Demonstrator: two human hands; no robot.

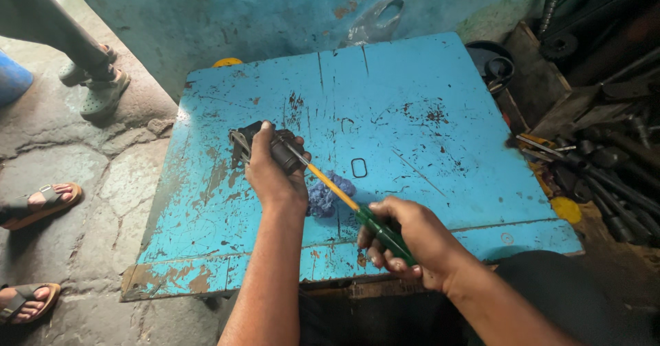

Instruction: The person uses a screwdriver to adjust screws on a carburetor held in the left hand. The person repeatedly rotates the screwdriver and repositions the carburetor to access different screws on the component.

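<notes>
Screwdriver (357,210) slants across the near half of the worn blue board (426,133), its long axis running from the green handle at near right up to the metal tip at far left. Right hand (412,239) wraps closed around that handle. Left hand (275,170) clasps a dark, cylindrical metal part (278,146) where the tip meets it, just beside a crumpled blue rag (323,196).

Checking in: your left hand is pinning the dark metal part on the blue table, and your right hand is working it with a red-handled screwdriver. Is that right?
Not quite. The head view shows the screwdriver in the right hand has a green handle with a yellow shaft, not a red one. The rest stands: the left hand holds the dark metal part against the worn blue-painted table.
</notes>
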